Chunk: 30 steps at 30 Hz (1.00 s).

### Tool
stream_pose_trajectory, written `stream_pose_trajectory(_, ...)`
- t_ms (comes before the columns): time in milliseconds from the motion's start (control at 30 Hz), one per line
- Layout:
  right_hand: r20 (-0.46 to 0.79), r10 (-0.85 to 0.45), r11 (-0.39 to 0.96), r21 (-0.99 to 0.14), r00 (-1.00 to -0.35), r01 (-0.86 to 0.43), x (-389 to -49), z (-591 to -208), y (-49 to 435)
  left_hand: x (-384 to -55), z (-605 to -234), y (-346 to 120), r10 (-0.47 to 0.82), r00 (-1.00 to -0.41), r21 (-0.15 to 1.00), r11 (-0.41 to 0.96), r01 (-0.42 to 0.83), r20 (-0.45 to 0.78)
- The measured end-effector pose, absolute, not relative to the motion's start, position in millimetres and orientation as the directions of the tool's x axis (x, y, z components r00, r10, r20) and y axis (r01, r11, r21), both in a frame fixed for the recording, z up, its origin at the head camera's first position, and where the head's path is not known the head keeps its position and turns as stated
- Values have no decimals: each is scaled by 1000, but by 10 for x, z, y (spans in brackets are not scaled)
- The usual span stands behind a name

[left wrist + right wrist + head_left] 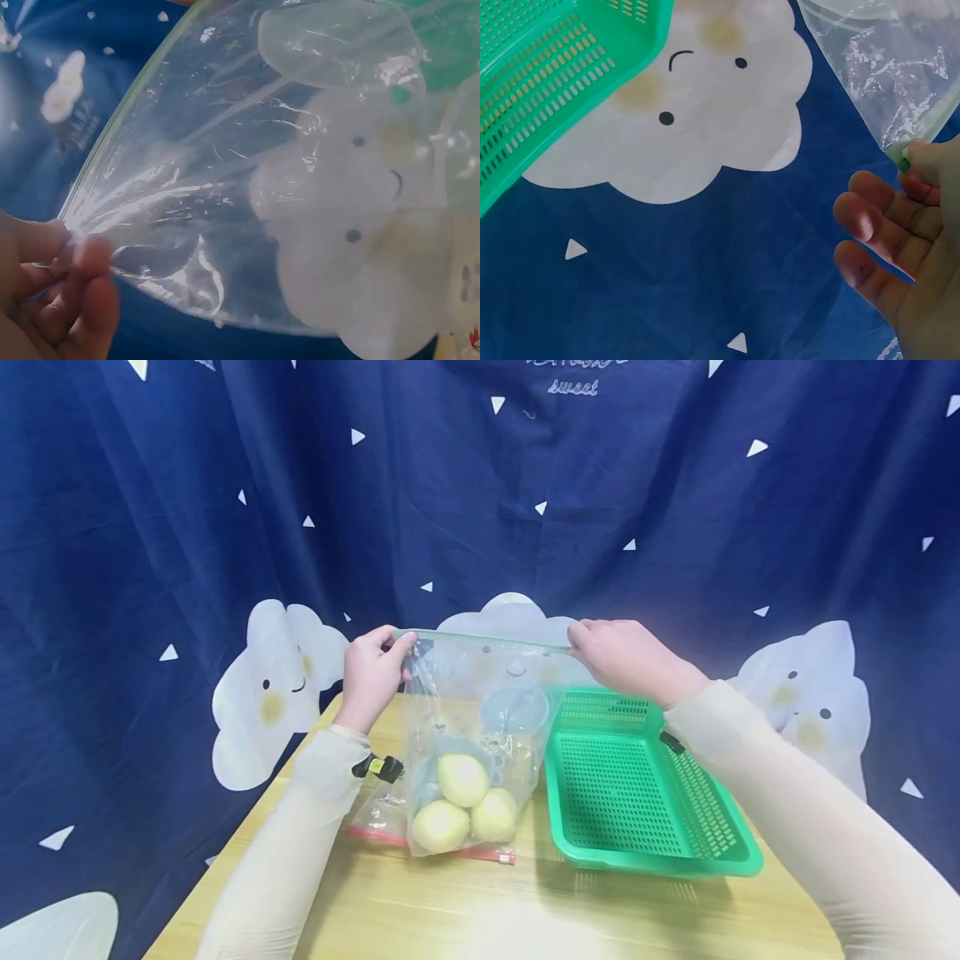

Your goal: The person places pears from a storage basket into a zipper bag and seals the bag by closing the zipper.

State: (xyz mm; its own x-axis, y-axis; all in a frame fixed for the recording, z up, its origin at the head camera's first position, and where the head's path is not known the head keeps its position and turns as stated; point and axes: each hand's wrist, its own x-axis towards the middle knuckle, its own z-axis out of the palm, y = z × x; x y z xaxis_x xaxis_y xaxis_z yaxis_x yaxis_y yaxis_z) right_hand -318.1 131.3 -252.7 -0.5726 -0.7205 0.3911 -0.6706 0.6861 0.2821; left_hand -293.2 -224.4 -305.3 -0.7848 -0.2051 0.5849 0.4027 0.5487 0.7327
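A clear zip bag [480, 718] with a green seal along its top hangs upright between both hands. Three pale yellow round fruits [462, 779] lie at its bottom; their exact kind is unclear. At the top left corner my left hand [373, 675] pinches the bag between thumb and fingers, and the plastic [187, 187] creases out from that grip. My right hand [630, 656] pinches the opposite top corner. In the right wrist view, a small green slider [904, 160] shows at the thumb and forefinger, while the other fingers [870, 225] are loosely bent.
A green perforated basket [622, 793] stands on the wooden table [450, 910], right of the bag and beneath my right forearm. Another clear bag with a red seal [487, 855] lies flat under and behind the fruit bag. A dark blue patterned curtain [465, 485] hangs behind the table.
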Motion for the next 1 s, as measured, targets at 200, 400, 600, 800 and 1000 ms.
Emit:
stream_pose_trajectory(200,335,-666,743,223,-666,-631,-3394,-2588,1250,-3196,-3132,-2207,-245,-846,798,526,294,473)
stream_pose_trajectory(400,295,-599,799,168,-744,-577,-3589,-2750,1240,-3377,-3304,-2146,-249,-864,779,585,225,437)
stream_pose_trajectory(600,257,-580,813,126,-773,-568,-3698,-2926,1207,-3465,-3539,-2153,-237,-867,728,660,188,439)
stream_pose_trajectory(800,194,-601,797,86,-775,-597,-3721,-3039,1154,-3504,-3772,-2174,-233,-907,725,680,105,350)
stream_pose_trajectory(1000,116,-575,812,-42,-810,-582,-3688,-3168,1202,-3393,-3862,-2115,-185,-942,688,723,63,280)
